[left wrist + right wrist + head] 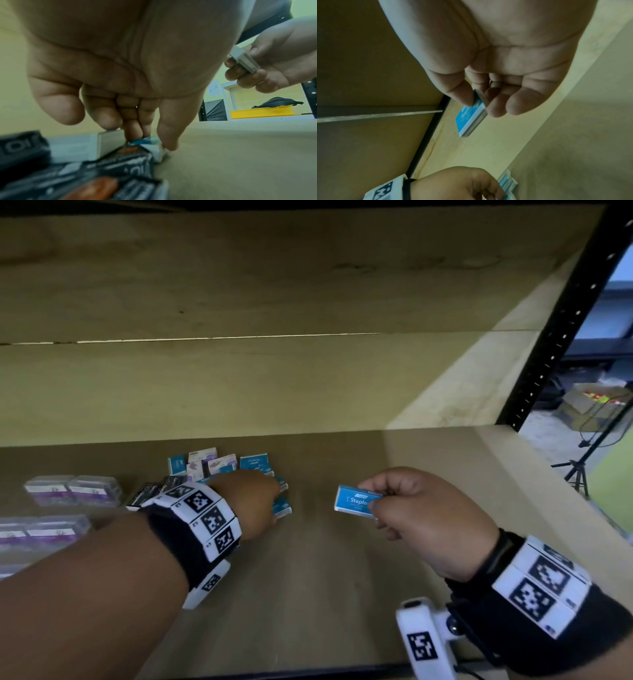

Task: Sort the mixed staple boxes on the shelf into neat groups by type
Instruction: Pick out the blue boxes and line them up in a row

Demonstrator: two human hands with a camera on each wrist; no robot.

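My right hand (373,501) pinches a blue staple box (354,503) between thumb and fingers, held above the shelf; the right wrist view shows the same blue staple box (471,119) tilted in that pinch. My left hand (274,501) reaches into the mixed pile. In the left wrist view its straight fingers (135,128) touch a small blue-and-white box (149,142), the thumb off to the side. The pile holds blue boxes (253,462), purple-and-white boxes (205,463) and black boxes (147,493). Clear purple-labelled boxes (73,489) stand grouped at the left.
The wooden shelf board (342,577) has a back wall and a right side panel (513,484). A black metal upright (565,320) frames the right corner. Beyond it stand a tripod (579,467) and a cardboard box (589,402).
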